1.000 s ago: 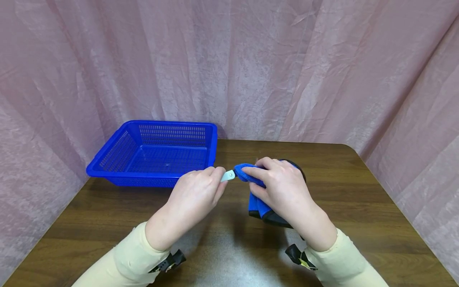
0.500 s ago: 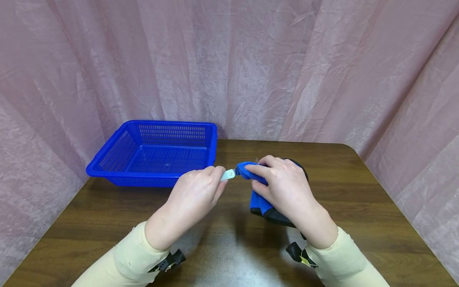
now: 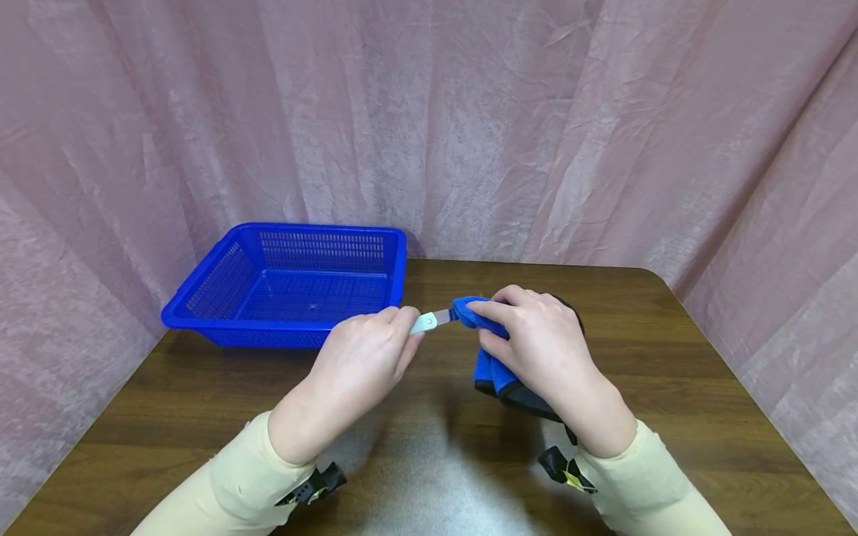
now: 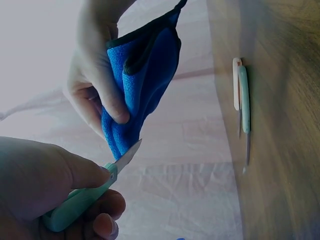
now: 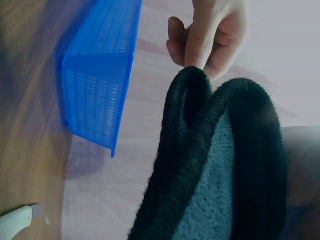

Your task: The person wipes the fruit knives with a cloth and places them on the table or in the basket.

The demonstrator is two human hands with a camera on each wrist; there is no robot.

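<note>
My left hand grips the pale green handle of a small knife, its blade pointing toward my right hand. A blue cloth with black edging is bunched in my right hand, pinched between thumb and fingers at the blade. Bare metal shows between handle and cloth; the cloth hides the tip in the head view. In the right wrist view the cloth's black-edged folds hang close to the camera. Both hands are held above the wooden table.
A blue perforated plastic basket stands at the back left of the table. Two more knives, one with a whitish handle and one with a green handle, lie on the table in the left wrist view. Pink curtains surround the table.
My right hand has slid the cloth to the right and slightly up, along the blade away from the handle. More of the blade now shows. My left hand has barely moved.
</note>
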